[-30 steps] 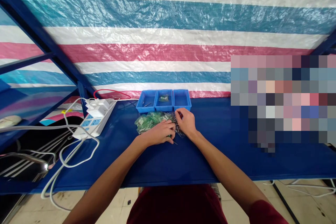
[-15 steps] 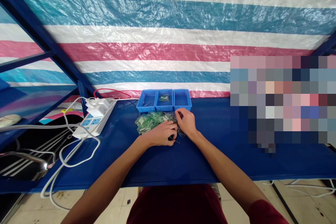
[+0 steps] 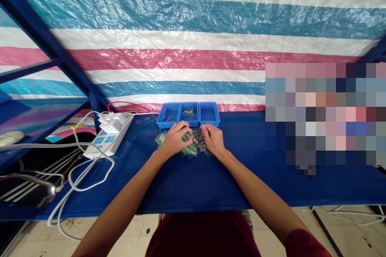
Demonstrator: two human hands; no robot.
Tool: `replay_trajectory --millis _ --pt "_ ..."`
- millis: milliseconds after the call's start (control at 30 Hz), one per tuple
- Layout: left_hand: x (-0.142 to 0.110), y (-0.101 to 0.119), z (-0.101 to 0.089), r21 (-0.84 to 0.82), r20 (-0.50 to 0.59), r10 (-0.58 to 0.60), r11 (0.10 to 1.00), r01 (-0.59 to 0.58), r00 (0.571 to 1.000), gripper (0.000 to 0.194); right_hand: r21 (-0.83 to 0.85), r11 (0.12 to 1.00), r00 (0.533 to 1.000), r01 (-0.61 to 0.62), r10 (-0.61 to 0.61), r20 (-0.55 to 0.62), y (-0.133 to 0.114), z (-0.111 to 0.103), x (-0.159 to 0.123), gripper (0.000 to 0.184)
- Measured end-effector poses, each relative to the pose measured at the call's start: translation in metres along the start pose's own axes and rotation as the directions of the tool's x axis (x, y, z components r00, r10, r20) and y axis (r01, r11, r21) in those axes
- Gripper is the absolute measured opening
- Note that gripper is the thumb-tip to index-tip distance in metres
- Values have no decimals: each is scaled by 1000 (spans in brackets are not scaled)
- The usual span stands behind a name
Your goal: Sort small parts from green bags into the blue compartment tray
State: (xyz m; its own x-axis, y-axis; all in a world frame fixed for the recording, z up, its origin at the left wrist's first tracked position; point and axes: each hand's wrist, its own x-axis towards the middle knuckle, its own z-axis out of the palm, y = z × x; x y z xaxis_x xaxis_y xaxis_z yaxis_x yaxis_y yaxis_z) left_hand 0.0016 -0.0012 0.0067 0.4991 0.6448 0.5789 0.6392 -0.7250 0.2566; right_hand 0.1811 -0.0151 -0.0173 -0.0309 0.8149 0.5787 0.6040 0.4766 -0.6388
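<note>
My left hand (image 3: 177, 139) is over the left part of a pile, in front of the middle bin, its fingers curled together in a pinch. Whatever sits between those fingertips is too small to make out. Under and around it lie green-tinted clear plastic bags (image 3: 190, 150) of small parts. To the right, thin dark metal pieces (image 3: 199, 138) are heaped in or on clear plastic. My right hand (image 3: 214, 139) rests at the right edge of this heap, thumb and fingers closed; its grip is partly hidden.
Three joined blue bins stand behind the pile: the left bin (image 3: 163, 122) with a thin piece inside, the middle bin (image 3: 189, 123) with a small bag (image 3: 188, 112), and the right bin (image 3: 210, 122). A white power strip (image 3: 105, 144) with cables lies left on the blue table (image 3: 193, 190).
My left hand has moved up and left from the front of the heap toward the bins, uncovering the metal pieces. My right hand has stayed nearly in place.
</note>
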Motion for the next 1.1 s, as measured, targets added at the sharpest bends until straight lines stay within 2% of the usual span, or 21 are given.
replay_trajectory --millis 67,133,367,467,567,733,867,933,1100 --pt "0 -6 1 120 -10 16 993 -15 1000 7 25 999 999 40 -41 35 -3 0 -1 38" --pt "0 -9 3 168 9 40 985 -41 999 8 36 997 994 74 -77 71 -3 1 -2 35" --pt "-2 -9 8 124 -4 53 991 -52 999 10 7 995 987 100 -100 125 3 5 -3 30" --pt "-2 -7 6 20 -50 -2 1000 3 999 11 28 994 989 103 -105 105 4 5 -3 29" --pt "-1 -4 4 -191 -93 -144 974 124 985 13 45 994 991 98 -102 84 4 3 -2 29" --pt "1 -3 7 -520 -71 -402 796 310 913 24 61 992 994 112 -113 9 3 2 -1 30" --pt "2 -2 10 -624 -14 -477 691 366 879 27 77 988 990 135 -131 -54 2 2 -1 28" --pt "1 1 10 -612 -22 -480 700 368 877 26 80 988 990 133 -129 -55 1 1 -1 28" --pt "1 9 5 -425 -66 -399 841 335 915 29 93 983 986 158 -152 -65 1 1 -2 27"
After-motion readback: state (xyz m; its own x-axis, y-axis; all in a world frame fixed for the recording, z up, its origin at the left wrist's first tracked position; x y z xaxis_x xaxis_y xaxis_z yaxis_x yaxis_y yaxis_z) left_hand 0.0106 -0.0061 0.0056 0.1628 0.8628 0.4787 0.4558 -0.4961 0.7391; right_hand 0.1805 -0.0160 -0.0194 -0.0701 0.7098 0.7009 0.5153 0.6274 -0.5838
